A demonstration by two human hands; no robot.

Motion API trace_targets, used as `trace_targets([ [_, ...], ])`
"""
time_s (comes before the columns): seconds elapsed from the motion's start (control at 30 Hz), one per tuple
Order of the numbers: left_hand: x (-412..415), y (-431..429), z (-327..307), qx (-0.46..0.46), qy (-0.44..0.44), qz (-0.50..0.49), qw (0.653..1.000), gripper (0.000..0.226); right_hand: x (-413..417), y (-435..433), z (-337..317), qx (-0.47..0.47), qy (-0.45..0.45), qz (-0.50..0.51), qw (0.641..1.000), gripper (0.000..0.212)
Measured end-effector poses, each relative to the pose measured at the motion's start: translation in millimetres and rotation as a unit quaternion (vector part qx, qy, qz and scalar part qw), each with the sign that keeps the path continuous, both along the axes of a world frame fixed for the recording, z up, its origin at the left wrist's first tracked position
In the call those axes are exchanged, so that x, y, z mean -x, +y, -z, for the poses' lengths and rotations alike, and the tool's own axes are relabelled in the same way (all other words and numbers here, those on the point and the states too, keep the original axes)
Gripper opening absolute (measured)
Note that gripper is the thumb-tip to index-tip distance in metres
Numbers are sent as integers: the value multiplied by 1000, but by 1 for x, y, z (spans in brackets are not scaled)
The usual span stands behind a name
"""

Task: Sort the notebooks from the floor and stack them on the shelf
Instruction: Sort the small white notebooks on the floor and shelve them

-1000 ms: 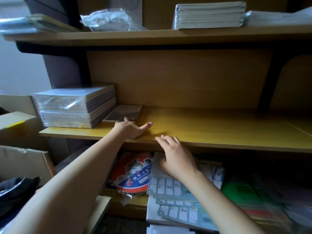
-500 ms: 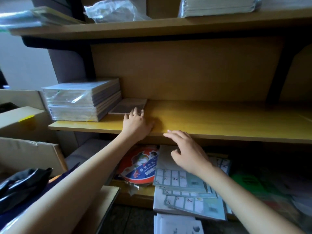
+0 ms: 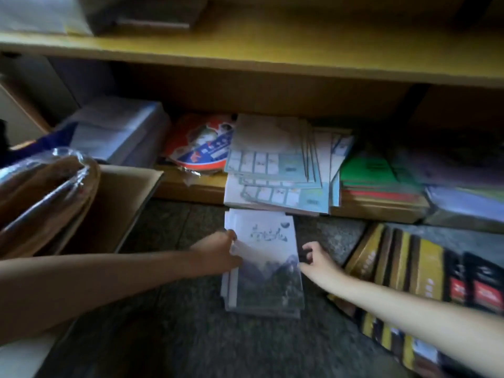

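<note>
Lying flat on the dark floor [image 3: 174, 339] at the centre of the view, a small stack of notebooks [image 3: 266, 268] is sitting just in front of the bottom shelf, its top cover printed with misty mountains. The left hand [image 3: 218, 253], at nine o'clock of the stack, is gripping the left edge, its fingers curled round the upper copies. The right hand [image 3: 317, 259], at three o'clock, is hovering at the right edge with its fingers loosely curled; blur is hiding whether it is touching or holding anything.

The notebooks are probably light, thin and bendable, with glossy covers likely to slide over one another; the left edges are already fanning slightly. Taking both long edges, with the fingers under the lowest copy, is looking soundest.

At twelve o'clock, grid-printed booklets [image 3: 272, 165] are overhanging the bottom shelf close to the stack's far end. Yellow-and-black packs [image 3: 425, 271] are crowding the floor at three o'clock, and a cardboard box [image 3: 122, 205] is standing at ten o'clock. The yellow shelf board [image 3: 245, 58] is projecting overhead at twelve o'clock, so its front edge may be obstructing a straight lift.
</note>
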State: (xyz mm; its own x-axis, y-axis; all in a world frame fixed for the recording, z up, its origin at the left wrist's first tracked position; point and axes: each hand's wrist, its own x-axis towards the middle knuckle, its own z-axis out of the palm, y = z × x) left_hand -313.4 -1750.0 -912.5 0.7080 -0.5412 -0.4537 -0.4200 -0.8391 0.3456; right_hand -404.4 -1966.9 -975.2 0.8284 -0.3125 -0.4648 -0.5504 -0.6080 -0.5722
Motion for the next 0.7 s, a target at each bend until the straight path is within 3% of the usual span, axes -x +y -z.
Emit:
trace_targets([
  [0.1, -5, -3, 18, 23, 61, -79, 995, 42, 13, 6, 12, -46, 13, 39, 998, 47],
  [0.23, 2, -13, 27, 65, 123, -154, 978, 21, 17, 9, 17, -117, -4, 43, 992, 34],
  [0.3, 5, -12, 33, 133, 173, -239, 946, 18, 18, 12, 14, -155, -18, 59, 986, 31],
  [0.37, 3, -11, 33, 194, 227, -338, 893, 20, 21, 13, 10, -175, -30, 61, 982, 23],
  [0.47, -4, -14, 18, 233, 283, -424, 828, 17, 27, 12, 0, -213, -50, 62, 974, 30],
  [0.57, -5, -18, 9, 252, 315, -431, 807, 29, 32, 12, -24, -244, -68, 42, 966, 33],
  [0.67, 6, -25, -15, 303, 333, -365, 815, 13, 33, 12, -49, -253, -138, 40, 957, 33],
  [0.7, 8, -26, -22, 334, 324, -336, 819, 30, 34, 13, -59, -258, -172, 54, 949, 32],
])
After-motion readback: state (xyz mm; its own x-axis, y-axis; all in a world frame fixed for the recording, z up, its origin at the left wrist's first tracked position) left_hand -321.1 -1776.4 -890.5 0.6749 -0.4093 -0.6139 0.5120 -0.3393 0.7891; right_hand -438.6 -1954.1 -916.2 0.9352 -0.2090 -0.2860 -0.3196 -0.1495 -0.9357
